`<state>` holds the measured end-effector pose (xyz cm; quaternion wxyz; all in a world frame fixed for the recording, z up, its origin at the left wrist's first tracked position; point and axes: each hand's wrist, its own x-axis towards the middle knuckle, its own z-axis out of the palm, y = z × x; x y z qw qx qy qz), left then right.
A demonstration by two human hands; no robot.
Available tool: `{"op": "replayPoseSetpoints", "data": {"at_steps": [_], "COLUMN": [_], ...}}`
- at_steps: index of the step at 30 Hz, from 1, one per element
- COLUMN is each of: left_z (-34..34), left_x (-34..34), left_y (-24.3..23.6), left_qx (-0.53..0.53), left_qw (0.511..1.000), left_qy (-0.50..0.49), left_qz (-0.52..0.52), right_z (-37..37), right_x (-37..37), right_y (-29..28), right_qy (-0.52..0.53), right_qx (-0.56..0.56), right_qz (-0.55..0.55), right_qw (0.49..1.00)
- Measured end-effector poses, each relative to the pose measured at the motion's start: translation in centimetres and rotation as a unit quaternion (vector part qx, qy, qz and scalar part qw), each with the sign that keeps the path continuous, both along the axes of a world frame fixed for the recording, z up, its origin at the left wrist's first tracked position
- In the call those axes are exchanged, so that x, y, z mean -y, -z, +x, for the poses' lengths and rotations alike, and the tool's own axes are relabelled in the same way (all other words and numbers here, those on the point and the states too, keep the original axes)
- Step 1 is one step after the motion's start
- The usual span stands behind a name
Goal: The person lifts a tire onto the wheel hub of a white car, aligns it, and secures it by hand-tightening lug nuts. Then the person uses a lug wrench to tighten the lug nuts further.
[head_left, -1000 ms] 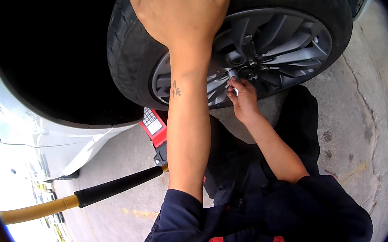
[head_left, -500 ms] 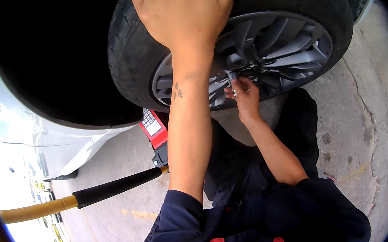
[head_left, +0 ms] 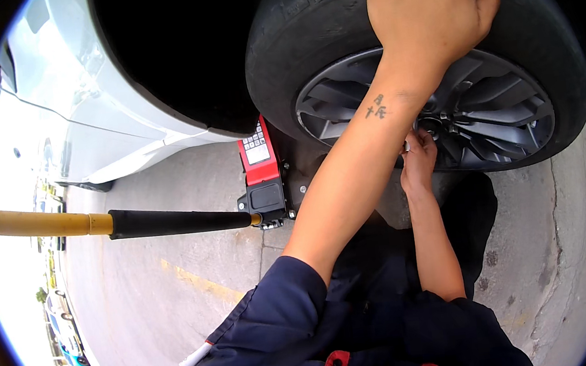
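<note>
My left hand [head_left: 428, 8] grips the top of the black tire [head_left: 286, 42], fingers curled over it and partly cut off by the upper edge. Its forearm crosses in front of the wheel, whose dark grey multi-spoke rim [head_left: 511, 105] faces me. Below the hub, my right hand [head_left: 419, 160] is closed round a small silver metal tool [head_left: 408, 146], apparently a socket, against the wheel; part of that hand and most of the tool are hidden behind my left forearm.
A red and black floor jack [head_left: 264, 193] stands left of the wheel, its yellow, black-sleeved handle [head_left: 43, 221] reaching across to the left. A white car body [head_left: 123, 100] with a dark wheel arch is upper left. My knees are under the wheel on cracked concrete [head_left: 540, 258]; parked cars show far left.
The view has swung, so wheel and hands sit further right and show more jack. My left forearm now slants across the hub, covering more of my right hand; both grips look the same.
</note>
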<state>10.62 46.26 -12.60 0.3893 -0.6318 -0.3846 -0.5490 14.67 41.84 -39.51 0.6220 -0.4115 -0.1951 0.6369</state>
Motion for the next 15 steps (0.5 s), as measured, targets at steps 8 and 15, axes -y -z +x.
{"op": "replayPoseSetpoints", "data": {"at_steps": [8,15], "left_z": [-0.5,0.3], "left_x": [-0.1,0.2], "left_y": [0.5,-0.1], "left_qx": [-0.018,-0.032], "left_qw": [0.999,0.999], "left_qy": [-0.039,-0.041], "left_qz": [0.016,-0.013], "right_z": [0.5,0.1], "right_x": [-0.7,-0.3], "right_y": [1.1,0.2], "right_qy": [-0.122,-0.049], "right_qx": [-0.390,0.205], "right_qz": [-0.102,0.014], "right_qw": [0.907,0.977]}}
